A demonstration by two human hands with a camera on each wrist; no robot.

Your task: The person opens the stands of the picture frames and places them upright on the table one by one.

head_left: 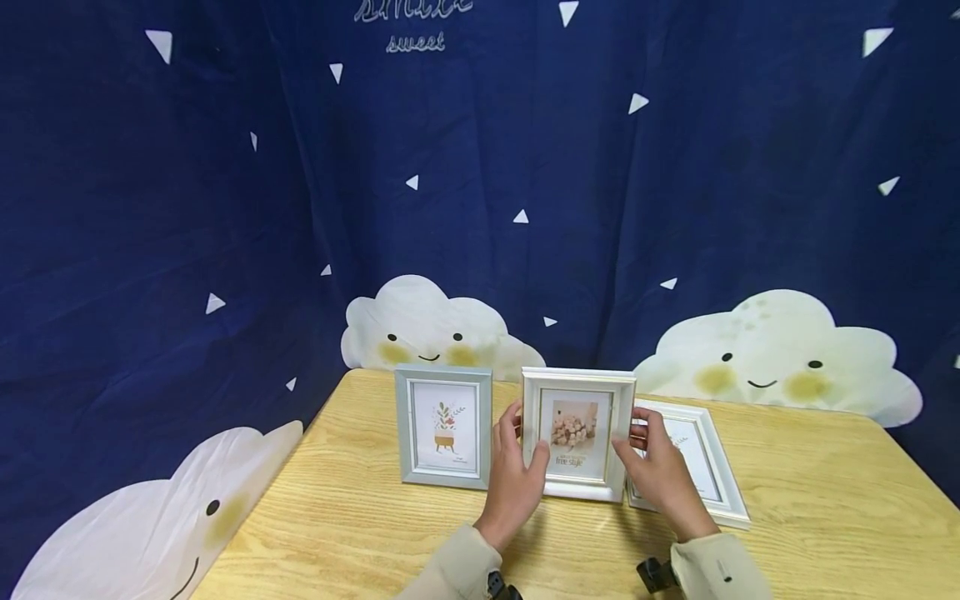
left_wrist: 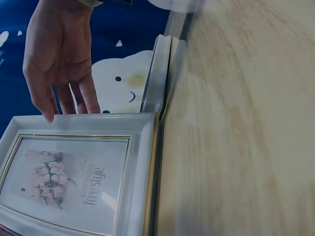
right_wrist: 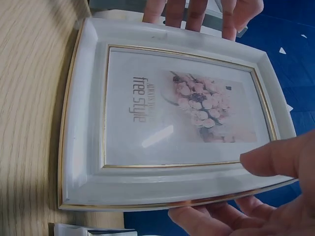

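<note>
A white picture frame (head_left: 576,433) with a gold inner line, a flower photo and the words "free style" stands upright on the table between both hands. My left hand (head_left: 514,483) holds its left side, thumb near the front edge. At the right side my right hand (head_left: 663,473) grips it, thumb on the front and fingers behind, as the right wrist view shows. Left of it stands a grey-blue picture frame (head_left: 407,425) with a plant drawing. Another white picture frame (head_left: 723,467) lies on the table to the right, partly hidden by the right hand.
All the frames are on a light wooden table (head_left: 330,467). Behind it hangs a dark blue curtain (head_left: 465,233) printed with white triangles and smiling clouds. The grey-blue frame stands close beside the left hand's fingers.
</note>
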